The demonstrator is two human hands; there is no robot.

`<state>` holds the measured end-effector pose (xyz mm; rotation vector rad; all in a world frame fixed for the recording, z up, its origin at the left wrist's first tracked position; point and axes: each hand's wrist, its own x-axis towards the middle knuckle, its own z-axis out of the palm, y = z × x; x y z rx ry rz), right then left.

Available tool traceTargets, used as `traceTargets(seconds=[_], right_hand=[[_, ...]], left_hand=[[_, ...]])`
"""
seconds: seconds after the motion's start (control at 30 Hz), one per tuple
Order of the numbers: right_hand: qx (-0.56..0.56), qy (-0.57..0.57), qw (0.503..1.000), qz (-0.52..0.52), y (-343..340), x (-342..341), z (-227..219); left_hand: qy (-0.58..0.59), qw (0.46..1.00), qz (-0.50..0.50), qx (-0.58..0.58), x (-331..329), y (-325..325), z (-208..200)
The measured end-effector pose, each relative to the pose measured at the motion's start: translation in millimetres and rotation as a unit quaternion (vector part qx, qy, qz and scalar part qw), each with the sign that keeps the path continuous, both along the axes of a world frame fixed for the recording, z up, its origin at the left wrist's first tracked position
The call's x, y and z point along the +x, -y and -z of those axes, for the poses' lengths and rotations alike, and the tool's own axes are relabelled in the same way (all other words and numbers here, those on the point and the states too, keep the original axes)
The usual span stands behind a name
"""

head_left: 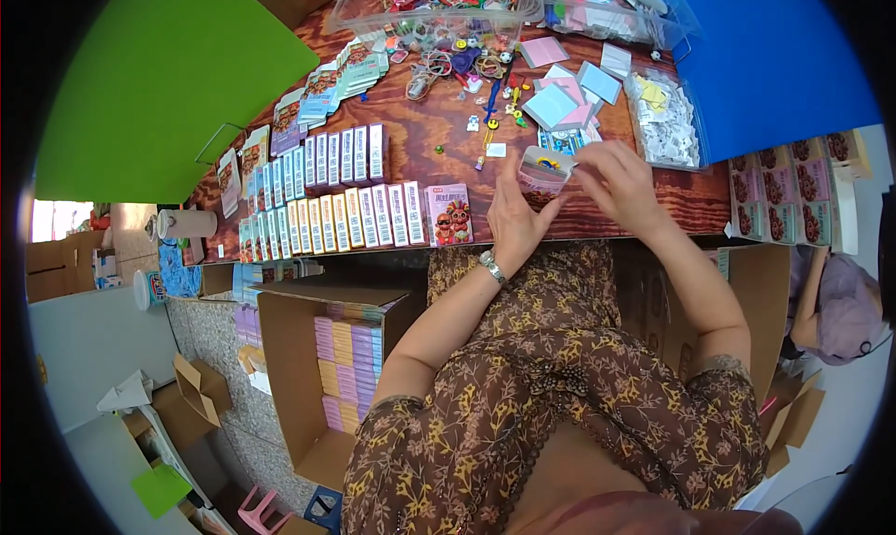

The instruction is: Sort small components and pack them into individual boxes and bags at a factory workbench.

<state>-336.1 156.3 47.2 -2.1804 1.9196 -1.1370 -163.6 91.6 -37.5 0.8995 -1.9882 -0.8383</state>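
My left hand [515, 219] is wrapped round a small printed pink carton [541, 194], held tilted above the front edge of the table. The carton's top is open, and small colourful bits show inside its mouth. My right hand [618, 188] has its fingers bent together at the carton's raised white flap; whatever else they may hold is hidden. To the left, a row of upright cartons [355, 219] ends in a purple one [450, 215] whose printed front faces up. Just beyond my hands lie small plastic charms [492, 124] and folded pastel cards [553, 105].
Clear bins of mixed trinkets [439, 21] line the back. A tray of small white packets [665, 124] stands at right, near stacked cartons [784, 194]. Flat printed sleeves [359, 68] lie back left. Below is an open cardboard box [289, 376] of packed cartons. Another person [835, 302] is at far right.
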Motion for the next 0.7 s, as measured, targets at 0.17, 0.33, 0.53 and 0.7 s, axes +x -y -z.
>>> traceTargets(seconds=[0.17,0.33,0.53,0.7], right_hand=[[-0.013,0.091,0.995,0.042,-18.2,19.6,35.7],[0.045,0.262,0.962,0.057,-21.1,24.4,60.2],[0.045,0.13,0.99,-0.022,-18.9,16.2,46.5],[0.028,0.035,0.998,-0.038,-18.3,17.6,52.3]], left_hand=[[-0.02,0.999,0.024,-0.016,2.0,-0.7,15.2],[-0.035,0.998,0.059,0.005,5.9,0.6,18.8],[-0.064,0.992,0.109,-0.006,15.9,4.3,37.3],[-0.102,0.987,0.121,0.017,21.9,1.5,53.9]])
